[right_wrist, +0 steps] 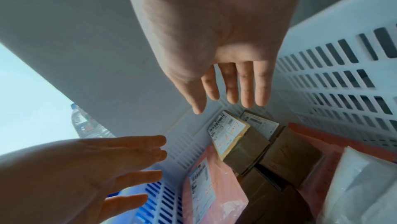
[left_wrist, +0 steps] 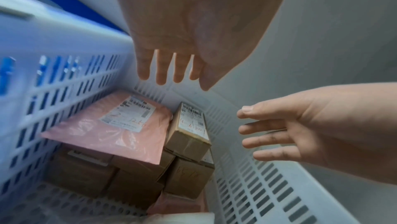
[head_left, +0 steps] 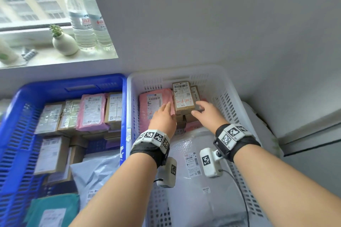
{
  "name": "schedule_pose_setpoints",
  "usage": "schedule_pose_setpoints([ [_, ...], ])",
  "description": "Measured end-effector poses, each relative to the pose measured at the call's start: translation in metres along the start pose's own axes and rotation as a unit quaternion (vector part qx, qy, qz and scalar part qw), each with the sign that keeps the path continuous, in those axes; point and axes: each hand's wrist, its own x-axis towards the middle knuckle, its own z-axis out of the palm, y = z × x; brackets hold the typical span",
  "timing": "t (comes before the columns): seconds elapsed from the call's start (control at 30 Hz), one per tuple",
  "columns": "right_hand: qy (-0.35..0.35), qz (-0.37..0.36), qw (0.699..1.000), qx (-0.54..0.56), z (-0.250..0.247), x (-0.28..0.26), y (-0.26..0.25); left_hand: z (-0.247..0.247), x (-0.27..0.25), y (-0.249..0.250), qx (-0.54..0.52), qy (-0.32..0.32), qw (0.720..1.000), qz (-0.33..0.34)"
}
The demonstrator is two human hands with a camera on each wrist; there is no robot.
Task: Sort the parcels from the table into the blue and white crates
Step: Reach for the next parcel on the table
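Reaching into the white crate (head_left: 230,86), both hands hang over the parcels at its far end. The left hand (head_left: 163,116) is above a pink bag parcel (head_left: 153,103), and the right hand (head_left: 207,114) is above and just right of a small brown box (head_left: 183,97) with red writing on its label. The fingers (left_wrist: 161,69) of the left hand are straight and a little apart, and they hold nothing. The right hand's fingers (right_wrist: 247,85) are straight and spread too, and they also hold nothing. From the wrist views both hands are up in the air, not touching the parcels.

The brown box sits on top of other brown boxes, right beside the pink bag. The pink bag lies on more brown boxes. A big white bag parcel (head_left: 195,177) fills the near part of the white crate.

The blue crate (head_left: 14,131) stands just left of the white one, touching it. It holds brown boxes, a pink bag, grey bags and a green bag (head_left: 53,208).

Two water bottles (head_left: 86,13) and a small plant pot (head_left: 64,43) stand on the window sill.
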Motion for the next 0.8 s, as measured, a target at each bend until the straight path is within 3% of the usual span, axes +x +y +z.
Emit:
schedule_pose_setpoints([
  [0.27,-0.027,-0.101,0.993,-0.054,-0.002,-0.08,-0.041,-0.037,-0.094,-0.026,-0.004,0.102,0.995,-0.009],
  [0.5,-0.05,-0.204,0.974,-0.08,0.012,-0.15,-0.086,-0.064,-0.196,-0.058,0.0,0.174,0.982,-0.078],
  [0.8,-0.102,-0.32,0.932,-0.134,0.079,-0.247,-0.167,-0.095,-0.313,-0.137,0.006,0.234,0.955,-0.18],
])
